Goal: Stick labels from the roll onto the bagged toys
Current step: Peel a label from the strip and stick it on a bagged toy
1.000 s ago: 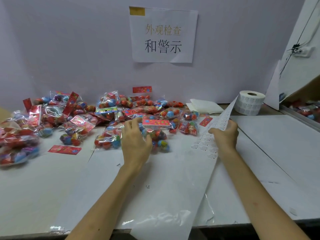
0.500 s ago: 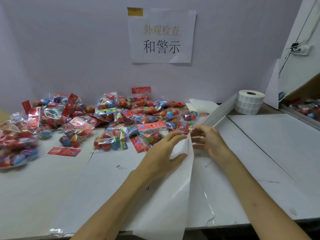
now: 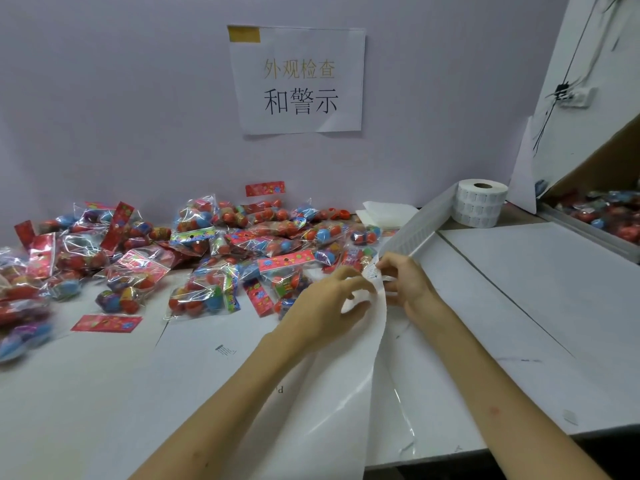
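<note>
Pinching the long white paper label strip (image 3: 360, 341) with curled left hand (image 3: 329, 301) fingers and nipping one small printed label (image 3: 374, 271) between right hand (image 3: 410, 285) thumb and forefinger, apparently to peel it cleanly. Fed from the white label roll (image 3: 479, 202) standing far right. Kept just beside the clear-bagged red and blue toys (image 3: 221, 244) heaped left, likely for a short reach.

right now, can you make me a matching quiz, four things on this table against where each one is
1 label roll
2 paper sign
3 loose red card
4 label strip

a taped to the wall
b draped over the table's front edge
c flat on the table, left, in front of the bagged toys
d standing at the table's back right

Pairs: 1-d, 2-a, 3-c, 4-b
</note>
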The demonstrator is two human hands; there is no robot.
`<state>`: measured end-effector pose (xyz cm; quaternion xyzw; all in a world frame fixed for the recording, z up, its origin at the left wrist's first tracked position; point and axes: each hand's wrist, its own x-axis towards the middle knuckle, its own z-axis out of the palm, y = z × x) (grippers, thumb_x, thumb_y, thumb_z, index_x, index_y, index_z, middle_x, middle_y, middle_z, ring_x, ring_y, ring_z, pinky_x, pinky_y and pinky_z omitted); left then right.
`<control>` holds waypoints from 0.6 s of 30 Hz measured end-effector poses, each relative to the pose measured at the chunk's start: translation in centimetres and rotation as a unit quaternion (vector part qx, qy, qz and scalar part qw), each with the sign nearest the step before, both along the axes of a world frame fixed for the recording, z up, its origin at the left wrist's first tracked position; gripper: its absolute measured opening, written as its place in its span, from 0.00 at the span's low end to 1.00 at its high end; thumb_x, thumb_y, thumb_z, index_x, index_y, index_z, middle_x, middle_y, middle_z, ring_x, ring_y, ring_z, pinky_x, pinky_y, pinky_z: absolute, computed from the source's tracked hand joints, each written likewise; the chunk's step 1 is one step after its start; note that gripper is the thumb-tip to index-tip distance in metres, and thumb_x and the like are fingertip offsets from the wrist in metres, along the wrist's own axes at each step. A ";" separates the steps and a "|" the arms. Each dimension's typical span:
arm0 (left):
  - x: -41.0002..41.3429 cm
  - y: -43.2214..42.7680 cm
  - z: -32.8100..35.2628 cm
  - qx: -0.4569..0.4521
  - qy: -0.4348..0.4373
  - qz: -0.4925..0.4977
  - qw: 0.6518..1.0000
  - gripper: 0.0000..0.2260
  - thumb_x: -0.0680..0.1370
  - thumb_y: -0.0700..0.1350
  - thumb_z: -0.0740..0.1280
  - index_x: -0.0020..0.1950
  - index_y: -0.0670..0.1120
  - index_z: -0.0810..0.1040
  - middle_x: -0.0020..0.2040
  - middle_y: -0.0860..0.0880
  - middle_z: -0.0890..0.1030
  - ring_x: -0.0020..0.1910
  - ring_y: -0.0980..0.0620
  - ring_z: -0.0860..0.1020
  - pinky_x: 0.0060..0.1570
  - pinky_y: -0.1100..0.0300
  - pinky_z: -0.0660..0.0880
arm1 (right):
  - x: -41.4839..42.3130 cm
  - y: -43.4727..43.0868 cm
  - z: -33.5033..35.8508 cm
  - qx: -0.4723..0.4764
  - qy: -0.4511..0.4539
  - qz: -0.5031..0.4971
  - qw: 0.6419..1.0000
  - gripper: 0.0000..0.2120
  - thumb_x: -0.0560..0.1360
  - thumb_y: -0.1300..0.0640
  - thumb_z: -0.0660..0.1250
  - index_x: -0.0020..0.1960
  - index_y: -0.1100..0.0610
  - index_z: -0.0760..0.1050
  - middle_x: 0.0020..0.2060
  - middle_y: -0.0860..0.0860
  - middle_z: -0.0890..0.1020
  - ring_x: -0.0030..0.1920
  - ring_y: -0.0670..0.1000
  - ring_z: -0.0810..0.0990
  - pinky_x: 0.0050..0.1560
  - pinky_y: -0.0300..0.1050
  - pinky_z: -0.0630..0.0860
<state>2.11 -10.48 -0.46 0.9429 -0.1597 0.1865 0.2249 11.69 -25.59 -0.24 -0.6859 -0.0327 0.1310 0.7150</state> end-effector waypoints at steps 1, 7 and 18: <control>0.3 -0.3 0.2 -0.025 -0.006 0.015 1.000 0.11 0.81 0.47 0.70 0.63 0.50 0.81 0.64 0.51 0.79 0.52 0.53 0.80 0.51 0.57 0.80 | 0.0 0.0 0.0 -0.001 -0.001 -0.002 1.000 0.06 0.71 0.58 0.64 0.41 0.59 0.79 0.35 0.54 0.83 0.30 0.51 0.82 0.34 0.45 0.77; 1.8 -1.9 1.2 -0.107 -0.064 0.087 0.988 0.12 0.77 0.49 0.75 0.56 0.45 0.81 0.51 0.49 0.84 0.45 0.52 0.80 0.46 0.59 0.80 | -0.1 -0.1 0.0 -0.009 -0.025 -0.004 1.000 0.08 0.72 0.59 0.64 0.41 0.59 0.82 0.37 0.54 0.86 0.36 0.52 0.84 0.38 0.47 0.79; 3.2 -2.4 0.9 -0.124 -0.105 0.130 0.978 0.04 0.76 0.46 0.76 0.48 0.46 0.85 0.46 0.49 0.86 0.41 0.54 0.80 0.42 0.64 0.75 | 0.0 0.1 -0.1 -0.002 -0.053 0.011 0.999 0.09 0.71 0.57 0.65 0.40 0.58 0.83 0.38 0.53 0.86 0.38 0.53 0.86 0.35 0.45 0.80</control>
